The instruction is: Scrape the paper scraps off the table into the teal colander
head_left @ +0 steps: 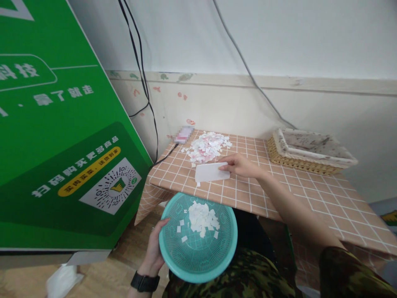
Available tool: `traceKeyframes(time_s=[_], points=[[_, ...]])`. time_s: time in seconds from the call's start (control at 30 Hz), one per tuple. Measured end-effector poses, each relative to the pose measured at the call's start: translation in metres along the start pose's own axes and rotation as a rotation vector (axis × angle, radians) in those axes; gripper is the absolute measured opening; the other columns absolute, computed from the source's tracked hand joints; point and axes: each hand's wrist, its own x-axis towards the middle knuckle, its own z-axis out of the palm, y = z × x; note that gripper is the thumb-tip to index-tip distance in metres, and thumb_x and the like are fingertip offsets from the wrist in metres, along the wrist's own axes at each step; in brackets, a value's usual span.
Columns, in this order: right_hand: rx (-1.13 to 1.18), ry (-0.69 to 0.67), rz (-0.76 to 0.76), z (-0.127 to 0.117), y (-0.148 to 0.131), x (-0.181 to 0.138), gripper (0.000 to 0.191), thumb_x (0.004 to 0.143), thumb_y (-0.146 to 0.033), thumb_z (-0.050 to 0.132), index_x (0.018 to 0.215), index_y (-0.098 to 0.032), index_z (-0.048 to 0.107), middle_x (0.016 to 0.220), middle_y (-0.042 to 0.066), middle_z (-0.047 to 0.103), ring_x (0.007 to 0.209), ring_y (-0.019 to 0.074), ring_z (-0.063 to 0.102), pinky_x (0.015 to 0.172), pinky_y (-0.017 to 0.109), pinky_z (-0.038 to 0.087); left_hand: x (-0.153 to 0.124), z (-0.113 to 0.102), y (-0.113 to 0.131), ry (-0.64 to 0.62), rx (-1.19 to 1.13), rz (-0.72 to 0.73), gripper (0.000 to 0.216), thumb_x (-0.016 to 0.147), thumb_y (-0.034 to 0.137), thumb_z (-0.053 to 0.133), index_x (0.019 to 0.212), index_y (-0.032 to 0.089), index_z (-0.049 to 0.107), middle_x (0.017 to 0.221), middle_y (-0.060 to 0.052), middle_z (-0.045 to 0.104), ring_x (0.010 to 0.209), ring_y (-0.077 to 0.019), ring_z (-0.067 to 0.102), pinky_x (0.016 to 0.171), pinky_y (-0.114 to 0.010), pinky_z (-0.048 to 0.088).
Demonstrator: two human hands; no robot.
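My left hand [156,242] grips the rim of a teal plastic basket [198,273], held below the table's front edge. Small white paper scraps [203,217] lie heaped inside it, with several loose ones around. Over the table, my right hand [237,165] pinches the right end of a white rectangular card [211,172], its long lower edge close to the tabletop. Just behind the card spreads a pile of white and pinkish paper scraps [208,145]. One small scrap [198,184] sits at the card's lower left edge.
A wicker basket with a cloth lining [304,161] stands at the table's back right. The tablecloth [254,190] is brown with white checks. A blurred-out flat object with a cable [184,135] lies at the back left. A tall green machine [62,124] rises on the left.
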Motion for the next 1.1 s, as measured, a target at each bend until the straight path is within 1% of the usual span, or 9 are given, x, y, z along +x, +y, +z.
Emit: traceKeyframes(time_s=[0.1, 0.17, 0.23, 0.33, 0.43, 0.7, 0.83, 0.97, 1.1], points=[[0.014, -0.050, 0.028, 0.009, -0.011, -0.018, 0.026, 0.082, -0.032, 0.054, 0.100, -0.020, 0.068, 0.092, 0.004, 0.068, 0.077, 0.0147, 0.060, 0.065, 0.026, 0.048, -0.002, 0.002, -0.001, -0.007, -0.004, -0.023, 0.018, 0.071, 0.025, 0.064, 0.083, 0.011, 0.066, 0.075, -0.009, 0.073, 0.067, -0.0239, 0.067, 0.071, -0.039, 0.053], [0.032, -0.026, 0.048, 0.009, -0.011, -0.028, 0.027, 0.082, -0.035, 0.055, 0.100, -0.020, 0.068, 0.090, 0.004, 0.068, 0.076, 0.0150, 0.060, 0.064, 0.026, 0.049, -0.003, 0.003, -0.001, -0.010, -0.012, -0.030, 0.019, 0.071, 0.025, 0.064, 0.084, 0.011, 0.066, 0.076, -0.009, 0.073, 0.068, -0.0243, 0.067, 0.072, -0.040, 0.053], [0.021, 0.106, 0.070, 0.004, -0.004, -0.035, 0.031, 0.080, -0.039, 0.056, 0.100, -0.019, 0.068, 0.089, 0.005, 0.068, 0.073, 0.0158, 0.061, 0.062, 0.026, 0.049, -0.004, 0.004, -0.002, -0.015, -0.019, -0.030, 0.019, 0.071, 0.025, 0.064, 0.084, 0.012, 0.066, 0.076, -0.009, 0.073, 0.069, -0.0249, 0.067, 0.072, -0.041, 0.053], [-0.142, 0.371, 0.127, -0.008, 0.011, -0.039, 0.033, 0.079, -0.042, 0.057, 0.100, -0.019, 0.068, 0.079, 0.005, 0.068, 0.063, 0.0163, 0.059, 0.055, 0.027, 0.046, -0.003, 0.004, -0.003, -0.017, -0.022, -0.024, 0.018, 0.070, 0.025, 0.064, 0.083, 0.012, 0.066, 0.075, -0.009, 0.072, 0.067, -0.0246, 0.067, 0.071, -0.041, 0.053], [-0.323, 0.478, 0.145, -0.016, 0.021, -0.035, 0.031, 0.080, -0.039, 0.055, 0.099, -0.019, 0.069, 0.074, 0.005, 0.068, 0.059, 0.0167, 0.057, 0.054, 0.029, 0.043, -0.002, 0.005, -0.004, -0.017, -0.025, -0.011, 0.018, 0.071, 0.024, 0.064, 0.083, 0.012, 0.067, 0.075, -0.009, 0.072, 0.066, -0.0236, 0.067, 0.069, -0.039, 0.053], [-0.465, 0.409, 0.120, -0.011, 0.019, -0.021, 0.028, 0.084, -0.031, 0.051, 0.106, -0.023, 0.066, 0.081, 0.004, 0.070, 0.063, 0.0168, 0.060, 0.059, 0.030, 0.043, -0.001, 0.004, -0.004, -0.021, -0.020, -0.004, 0.017, 0.071, 0.024, 0.064, 0.083, 0.012, 0.066, 0.075, -0.008, 0.072, 0.067, -0.0230, 0.066, 0.070, -0.038, 0.053], [-0.480, 0.416, 0.101, -0.010, 0.019, -0.017, 0.029, 0.084, -0.028, 0.051, 0.108, -0.022, 0.065, 0.091, 0.006, 0.070, 0.072, 0.0191, 0.063, 0.065, 0.031, 0.045, -0.003, 0.005, -0.004, -0.022, -0.022, -0.027, 0.018, 0.072, 0.025, 0.064, 0.084, 0.011, 0.066, 0.076, -0.009, 0.073, 0.068, -0.0233, 0.067, 0.071, -0.039, 0.052], [-0.491, 0.392, 0.101, -0.009, 0.021, -0.014, 0.030, 0.085, -0.027, 0.051, 0.110, -0.021, 0.064, 0.090, 0.006, 0.071, 0.072, 0.0194, 0.064, 0.065, 0.032, 0.046, -0.001, 0.005, -0.003, -0.020, -0.024, -0.032, 0.018, 0.072, 0.025, 0.064, 0.084, 0.011, 0.066, 0.076, -0.009, 0.073, 0.068, -0.0237, 0.067, 0.071, -0.039, 0.053], [-0.461, 0.374, 0.054, -0.008, 0.022, -0.013, 0.029, 0.085, -0.026, 0.051, 0.111, -0.022, 0.064, 0.095, 0.006, 0.070, 0.077, 0.0189, 0.064, 0.068, 0.031, 0.048, 0.002, 0.002, -0.004, -0.013, -0.023, -0.015, 0.019, 0.071, 0.025, 0.064, 0.085, 0.011, 0.066, 0.077, -0.009, 0.073, 0.068, -0.0239, 0.067, 0.070, -0.039, 0.053]])
